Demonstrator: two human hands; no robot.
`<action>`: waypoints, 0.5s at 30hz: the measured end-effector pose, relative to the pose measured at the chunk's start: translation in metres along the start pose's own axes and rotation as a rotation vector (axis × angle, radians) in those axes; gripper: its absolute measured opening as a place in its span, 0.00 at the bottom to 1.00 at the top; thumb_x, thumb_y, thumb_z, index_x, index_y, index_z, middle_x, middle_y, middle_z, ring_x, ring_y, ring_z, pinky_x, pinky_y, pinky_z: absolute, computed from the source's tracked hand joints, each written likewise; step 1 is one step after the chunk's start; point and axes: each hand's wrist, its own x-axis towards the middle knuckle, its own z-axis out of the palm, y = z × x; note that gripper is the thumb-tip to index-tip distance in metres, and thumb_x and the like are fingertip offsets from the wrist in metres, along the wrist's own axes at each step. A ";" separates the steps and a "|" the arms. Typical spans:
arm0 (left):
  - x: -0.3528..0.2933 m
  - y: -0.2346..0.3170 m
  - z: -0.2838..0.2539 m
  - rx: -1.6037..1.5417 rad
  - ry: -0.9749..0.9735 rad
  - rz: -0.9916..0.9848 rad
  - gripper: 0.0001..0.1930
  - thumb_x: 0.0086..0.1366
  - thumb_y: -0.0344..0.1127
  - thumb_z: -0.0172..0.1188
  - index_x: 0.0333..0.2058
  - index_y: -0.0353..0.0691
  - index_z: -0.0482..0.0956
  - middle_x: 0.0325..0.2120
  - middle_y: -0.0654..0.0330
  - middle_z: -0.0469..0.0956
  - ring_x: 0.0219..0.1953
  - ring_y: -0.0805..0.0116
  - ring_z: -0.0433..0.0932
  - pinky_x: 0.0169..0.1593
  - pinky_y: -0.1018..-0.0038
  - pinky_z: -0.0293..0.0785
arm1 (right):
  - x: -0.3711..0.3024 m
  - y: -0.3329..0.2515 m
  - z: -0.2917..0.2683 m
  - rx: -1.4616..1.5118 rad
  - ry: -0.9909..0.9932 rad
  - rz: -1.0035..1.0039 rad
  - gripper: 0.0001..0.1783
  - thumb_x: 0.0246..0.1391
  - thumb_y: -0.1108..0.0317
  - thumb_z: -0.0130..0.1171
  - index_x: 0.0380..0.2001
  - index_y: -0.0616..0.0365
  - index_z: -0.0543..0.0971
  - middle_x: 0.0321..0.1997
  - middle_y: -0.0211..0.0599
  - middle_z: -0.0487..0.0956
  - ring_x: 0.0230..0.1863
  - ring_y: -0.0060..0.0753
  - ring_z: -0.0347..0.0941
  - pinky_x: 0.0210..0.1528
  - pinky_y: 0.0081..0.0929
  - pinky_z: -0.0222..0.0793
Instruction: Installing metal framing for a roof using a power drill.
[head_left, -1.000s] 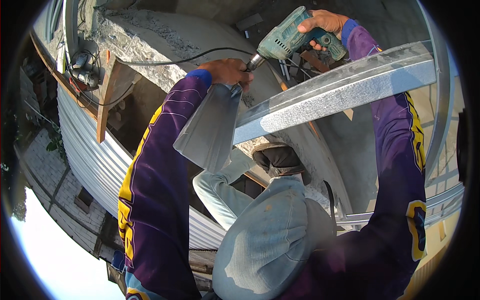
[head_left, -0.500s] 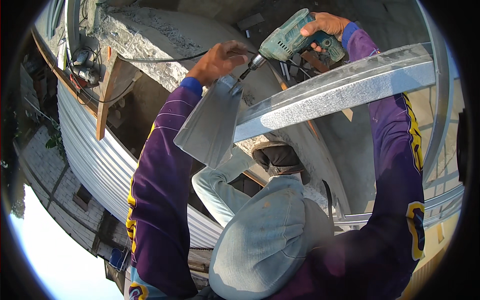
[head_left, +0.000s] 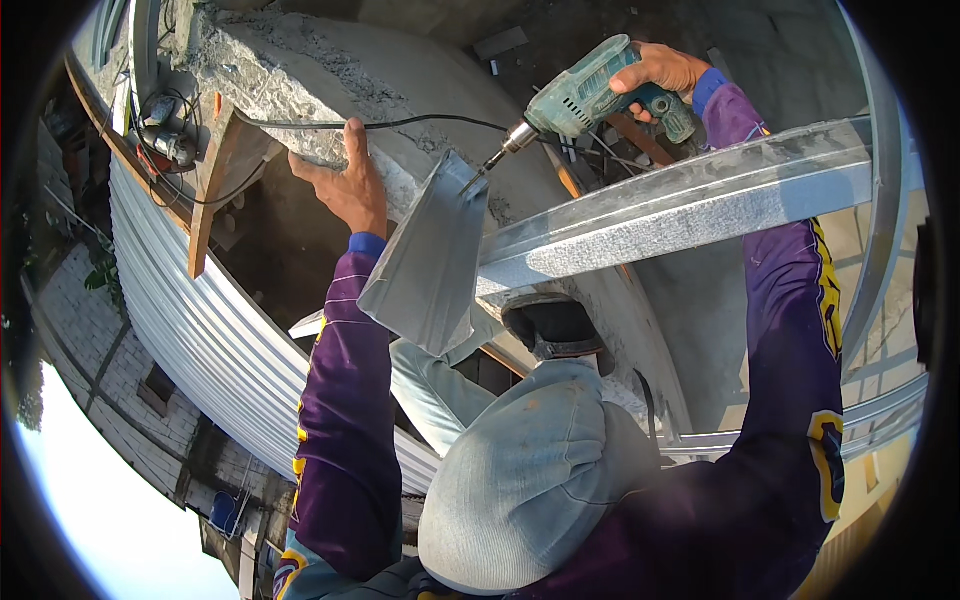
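A green corded power drill is gripped in my right hand, its handle wrapped by the fingers. From its silver chuck, the bit slants down to the upper edge of a bent sheet-metal piece. That piece stands at the near-left end of a galvanized metal beam. My left hand is off to the left of the sheet metal, thumb and fingers apart, holding nothing. One fingertip overlaps the drill's black cable; whether it touches cannot be told.
A rough concrete wall top runs beneath the work. Corrugated roofing slopes down at the left, beside an upright wooden board. Another power tool with coiled cord lies at the upper left. A curved-looking metal post stands at the right.
My left hand has moved left and down, away from the top of the sheet metal, and its fingers have spread. The drill has shifted slightly right, its bit still at the metal's edge.
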 end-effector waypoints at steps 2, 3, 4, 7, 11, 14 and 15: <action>0.001 0.001 -0.002 0.024 0.022 0.035 0.55 0.57 0.62 0.69 0.67 0.28 0.49 0.57 0.35 0.69 0.59 0.46 0.72 0.62 0.61 0.66 | 0.004 -0.003 0.000 -0.030 0.013 -0.025 0.31 0.43 0.50 0.74 0.41 0.66 0.80 0.22 0.37 0.79 0.18 0.24 0.76 0.18 0.22 0.75; 0.000 0.001 -0.001 0.025 0.024 0.030 0.55 0.57 0.62 0.69 0.67 0.28 0.49 0.57 0.35 0.69 0.59 0.46 0.72 0.62 0.61 0.66 | 0.004 -0.002 0.000 -0.054 0.038 -0.044 0.31 0.43 0.50 0.74 0.42 0.66 0.80 0.22 0.37 0.79 0.19 0.24 0.77 0.18 0.21 0.74; 0.000 0.001 0.001 0.010 0.030 0.034 0.55 0.57 0.62 0.68 0.67 0.29 0.50 0.56 0.34 0.70 0.59 0.45 0.72 0.62 0.60 0.66 | 0.007 -0.002 -0.004 -0.080 0.042 -0.050 0.32 0.43 0.49 0.74 0.43 0.66 0.80 0.24 0.38 0.79 0.19 0.24 0.77 0.19 0.22 0.75; -0.002 0.002 0.001 -0.005 0.037 0.036 0.54 0.57 0.63 0.68 0.67 0.31 0.50 0.56 0.33 0.71 0.58 0.44 0.73 0.62 0.59 0.66 | 0.009 -0.006 -0.006 -0.097 0.008 -0.051 0.32 0.43 0.50 0.74 0.44 0.64 0.79 0.24 0.38 0.78 0.20 0.25 0.77 0.20 0.23 0.76; -0.002 0.004 0.002 -0.009 0.042 0.036 0.54 0.57 0.62 0.68 0.67 0.31 0.51 0.56 0.35 0.71 0.58 0.45 0.73 0.62 0.60 0.66 | 0.009 -0.012 -0.009 -0.085 -0.046 0.050 0.32 0.43 0.56 0.74 0.48 0.65 0.74 0.34 0.41 0.80 0.22 0.25 0.76 0.22 0.25 0.78; -0.003 0.007 0.002 -0.033 0.027 0.039 0.56 0.56 0.63 0.69 0.67 0.29 0.50 0.55 0.37 0.70 0.57 0.49 0.73 0.61 0.62 0.67 | 0.010 -0.011 -0.010 -0.091 -0.032 0.042 0.32 0.43 0.58 0.74 0.48 0.64 0.74 0.34 0.41 0.80 0.22 0.25 0.75 0.22 0.25 0.77; -0.003 0.006 0.001 -0.033 0.027 0.037 0.56 0.56 0.63 0.69 0.67 0.29 0.50 0.55 0.37 0.70 0.57 0.49 0.73 0.61 0.62 0.67 | 0.010 -0.012 -0.009 -0.092 -0.009 0.037 0.32 0.43 0.58 0.74 0.48 0.64 0.74 0.34 0.41 0.80 0.22 0.25 0.75 0.22 0.25 0.77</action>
